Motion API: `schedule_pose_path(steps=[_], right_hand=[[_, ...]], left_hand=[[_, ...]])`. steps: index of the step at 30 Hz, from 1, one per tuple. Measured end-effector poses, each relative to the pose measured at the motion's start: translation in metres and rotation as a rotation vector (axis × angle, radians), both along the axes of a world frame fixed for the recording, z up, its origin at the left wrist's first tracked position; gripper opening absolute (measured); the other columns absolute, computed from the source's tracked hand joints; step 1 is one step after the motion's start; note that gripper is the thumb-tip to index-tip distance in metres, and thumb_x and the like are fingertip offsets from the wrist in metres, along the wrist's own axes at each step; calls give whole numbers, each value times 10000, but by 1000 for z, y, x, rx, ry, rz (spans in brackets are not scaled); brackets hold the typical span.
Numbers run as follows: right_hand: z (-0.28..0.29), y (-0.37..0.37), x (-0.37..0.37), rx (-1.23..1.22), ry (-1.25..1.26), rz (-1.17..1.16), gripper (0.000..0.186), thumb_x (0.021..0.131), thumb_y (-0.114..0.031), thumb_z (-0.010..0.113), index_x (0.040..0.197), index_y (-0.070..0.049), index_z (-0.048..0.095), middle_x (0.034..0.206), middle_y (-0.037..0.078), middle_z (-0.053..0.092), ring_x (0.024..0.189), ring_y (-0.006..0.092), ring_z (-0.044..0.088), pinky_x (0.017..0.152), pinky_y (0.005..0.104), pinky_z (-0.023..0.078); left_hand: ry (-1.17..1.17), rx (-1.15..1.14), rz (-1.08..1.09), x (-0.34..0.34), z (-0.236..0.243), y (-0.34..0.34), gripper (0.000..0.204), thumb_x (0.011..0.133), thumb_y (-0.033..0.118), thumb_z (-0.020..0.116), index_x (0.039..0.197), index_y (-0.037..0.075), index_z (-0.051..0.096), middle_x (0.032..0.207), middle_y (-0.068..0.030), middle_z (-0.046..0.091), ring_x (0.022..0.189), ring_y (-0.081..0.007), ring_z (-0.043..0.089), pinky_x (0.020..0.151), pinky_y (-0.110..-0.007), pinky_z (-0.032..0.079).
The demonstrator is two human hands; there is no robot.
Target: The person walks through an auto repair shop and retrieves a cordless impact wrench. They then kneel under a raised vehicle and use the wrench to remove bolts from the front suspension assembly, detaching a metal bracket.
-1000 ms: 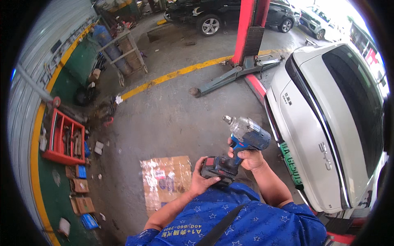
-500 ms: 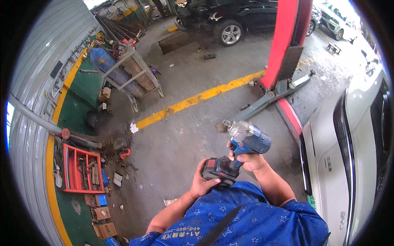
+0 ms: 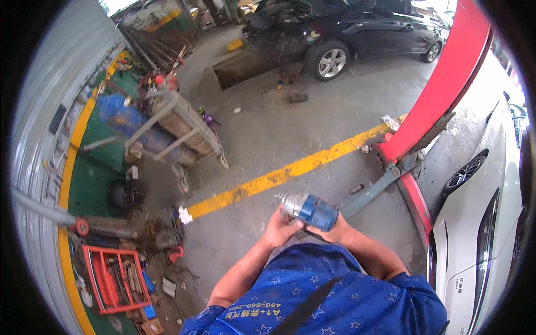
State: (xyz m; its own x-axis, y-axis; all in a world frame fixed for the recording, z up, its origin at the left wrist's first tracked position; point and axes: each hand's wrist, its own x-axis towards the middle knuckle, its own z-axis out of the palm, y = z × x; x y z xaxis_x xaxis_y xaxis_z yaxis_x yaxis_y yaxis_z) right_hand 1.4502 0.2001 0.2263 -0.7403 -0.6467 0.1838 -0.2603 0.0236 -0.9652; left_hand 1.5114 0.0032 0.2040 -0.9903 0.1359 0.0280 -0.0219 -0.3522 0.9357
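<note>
A blue cordless impact wrench (image 3: 316, 212) with a silver nose is held in front of my body, its square drive pointing left. My left hand (image 3: 279, 228) is closed against the tool's front part, thumb below the silver housing. Under the rear of the wrench, my right hand (image 3: 335, 231) grips it, with most of the fingers hidden behind the tool. The handle and battery are out of sight beneath the wrench's body and my hands.
A red lift post (image 3: 446, 84) with a grey arm (image 3: 371, 190) stands at right, beside a white car (image 3: 474, 240). A gas-cylinder cart (image 3: 178, 131) stands left, near a red tool rack (image 3: 111, 279). A black car (image 3: 379, 44) is beyond an open floor pit (image 3: 245, 68).
The wrench has been lowered and turned, so its battery no longer shows. My left hand has moved from the battery to the tool's front. The view has shifted.
</note>
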Motion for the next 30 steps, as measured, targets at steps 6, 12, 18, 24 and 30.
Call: schedule_pose_path(steps=[6,12,18,24,30], right_hand=[[-9,-63,-139,48,-83,-113,538,788,-91,779,1294,-73,596,1242,123,644,1171,280,609,1025,392,449],[-48,-121,-322,-99,-298,-379,321,840,-107,744,1148,-90,655,1045,22,694,988,175,652,878,347,518],[-12,-204,-533,1,-158,-494,279,837,-85,714,1113,-79,676,948,43,719,910,179,681,852,334,539],[-60,-290,-715,-20,-265,-573,360,804,-46,716,1159,-79,662,988,30,684,926,176,644,851,345,516],[-91,-403,-882,-112,-471,-843,316,809,-8,691,1117,-75,666,941,4,651,854,148,614,808,323,513]], left_hand=[[39,-165,-277,-187,14,-87,825,767,306,875,1425,60,442,1294,-83,577,1185,-205,559,1044,-380,441],[-203,-455,-118,-376,-44,-184,709,838,311,782,1405,44,448,1267,-145,609,1111,-246,619,991,-397,491],[-574,-1390,-261,-504,-88,-332,753,863,555,675,1339,-14,542,1267,-268,616,1191,-402,593,1018,-452,469],[-900,-1478,-226,-577,-175,-436,758,912,625,554,1293,-29,577,1245,-313,612,1191,-439,582,1005,-477,465],[-687,-1189,72,-748,-188,-568,581,945,518,576,1206,2,619,1146,-279,664,1085,-445,624,945,-465,483]])
